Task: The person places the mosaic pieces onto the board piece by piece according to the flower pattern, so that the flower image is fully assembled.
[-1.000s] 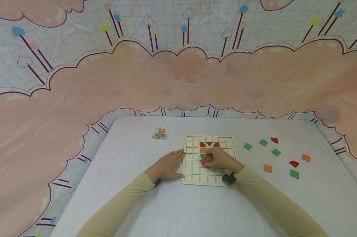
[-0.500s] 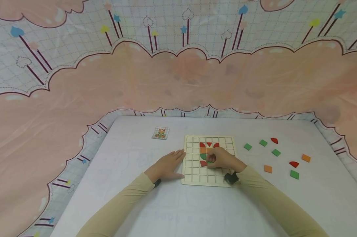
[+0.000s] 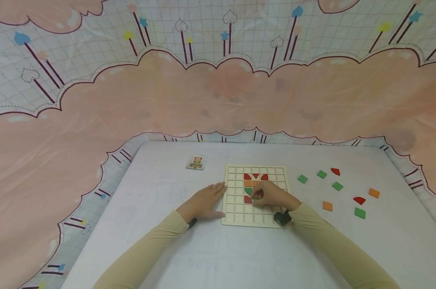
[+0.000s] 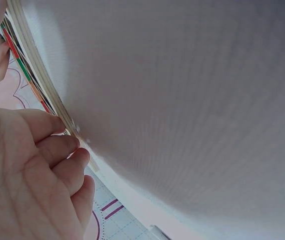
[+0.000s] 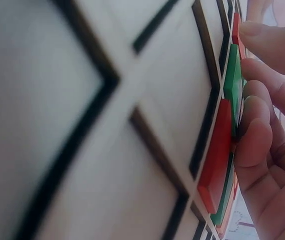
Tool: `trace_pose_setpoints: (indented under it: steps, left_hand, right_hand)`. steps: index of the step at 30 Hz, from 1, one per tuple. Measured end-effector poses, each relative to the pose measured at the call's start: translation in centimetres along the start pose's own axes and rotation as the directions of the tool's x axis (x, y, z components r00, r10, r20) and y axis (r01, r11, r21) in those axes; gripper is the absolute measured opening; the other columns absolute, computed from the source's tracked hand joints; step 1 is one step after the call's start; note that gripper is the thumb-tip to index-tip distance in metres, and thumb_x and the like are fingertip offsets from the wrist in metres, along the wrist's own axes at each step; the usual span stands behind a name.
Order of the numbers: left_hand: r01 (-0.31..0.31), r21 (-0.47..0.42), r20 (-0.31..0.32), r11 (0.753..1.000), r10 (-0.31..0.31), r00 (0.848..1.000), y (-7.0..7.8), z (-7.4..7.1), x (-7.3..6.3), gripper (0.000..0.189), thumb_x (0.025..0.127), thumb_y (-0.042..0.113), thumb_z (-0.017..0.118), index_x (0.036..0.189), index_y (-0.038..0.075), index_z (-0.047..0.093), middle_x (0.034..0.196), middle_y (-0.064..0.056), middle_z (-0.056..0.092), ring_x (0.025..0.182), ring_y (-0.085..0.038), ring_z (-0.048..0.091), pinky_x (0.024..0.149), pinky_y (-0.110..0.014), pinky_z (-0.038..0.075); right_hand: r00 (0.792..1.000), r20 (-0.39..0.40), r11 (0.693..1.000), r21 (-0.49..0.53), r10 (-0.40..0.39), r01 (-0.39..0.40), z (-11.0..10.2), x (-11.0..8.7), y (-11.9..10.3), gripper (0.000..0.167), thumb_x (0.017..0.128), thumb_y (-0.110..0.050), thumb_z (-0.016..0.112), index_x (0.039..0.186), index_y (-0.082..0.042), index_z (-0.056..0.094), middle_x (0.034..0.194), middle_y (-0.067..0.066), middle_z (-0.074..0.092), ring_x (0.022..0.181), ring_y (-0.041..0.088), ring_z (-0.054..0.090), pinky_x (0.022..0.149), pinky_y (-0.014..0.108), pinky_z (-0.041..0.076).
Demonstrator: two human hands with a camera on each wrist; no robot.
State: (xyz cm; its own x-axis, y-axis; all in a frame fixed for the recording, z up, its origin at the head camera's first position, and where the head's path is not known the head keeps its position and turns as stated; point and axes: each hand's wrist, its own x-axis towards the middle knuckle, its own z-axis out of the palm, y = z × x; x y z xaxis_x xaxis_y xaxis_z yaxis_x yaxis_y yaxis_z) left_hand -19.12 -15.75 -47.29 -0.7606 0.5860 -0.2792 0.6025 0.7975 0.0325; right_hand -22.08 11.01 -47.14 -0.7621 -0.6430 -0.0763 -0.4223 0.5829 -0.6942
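The red tile (image 3: 248, 199), skewed a second ago, is now seen lying square in its cell on the gridded board (image 3: 236, 218), so that cell can be judged as filled. The curled fingers of the right hand (image 3: 272, 194) have been shifted slightly rightward, their tips brought to the green tile (image 5: 233, 75) beside it; whether it is pinched or merely pressed cannot be told. The board's left edge is touched by the left hand (image 3: 202, 202), its fingers relaxed and clamped on nothing.
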Motion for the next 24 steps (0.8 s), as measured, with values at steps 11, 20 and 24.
trace_pose_setpoints:
  steps: [11,20,24]
  left_hand:
    - [-0.004,-0.013,0.003,1.0,0.004,1.0,0.2,-0.1,0.2,0.091,0.087,0.064,0.047,0.151,0.007,0.018,0.158,-0.009,0.016,0.146,-0.022,0.017,0.12,-0.035,0.02]
    - [0.003,-0.008,-0.004,1.0,-0.003,1.0,0.2,0.0,0.3,0.091,0.086,0.064,0.048,0.151,0.007,0.017,0.158,-0.009,0.016,0.146,-0.022,0.018,0.12,-0.035,0.02]
    - [0.004,-0.007,0.002,1.0,-0.004,1.0,0.3,-0.1,0.2,0.091,0.087,0.064,0.048,0.151,0.007,0.017,0.158,-0.009,0.016,0.146,-0.022,0.018,0.12,-0.034,0.02]
  right_hand:
    - [1.0,-0.004,0.998,0.047,0.029,-0.029,-1.3,-0.5,0.4,0.009,0.078,-0.008,0.074,0.087,-0.008,0.073,0.076,-0.001,0.063,0.07,0.008,0.053,0.063,0.018,0.048]
    - [0.995,-0.096,1.0,0.021,0.004,-0.002,-6.0,-3.1,2.1,0.018,0.081,-0.009,0.072,0.096,0.0,0.071,0.082,0.003,0.066,0.073,0.006,0.056,0.068,0.018,0.052]
    - [0.992,-0.125,0.999,-0.006,0.035,-0.036,-8.3,-5.0,2.9,0.02,0.082,-0.009,0.071,0.099,0.001,0.07,0.087,0.006,0.069,0.074,0.003,0.056,0.07,0.017,0.052]
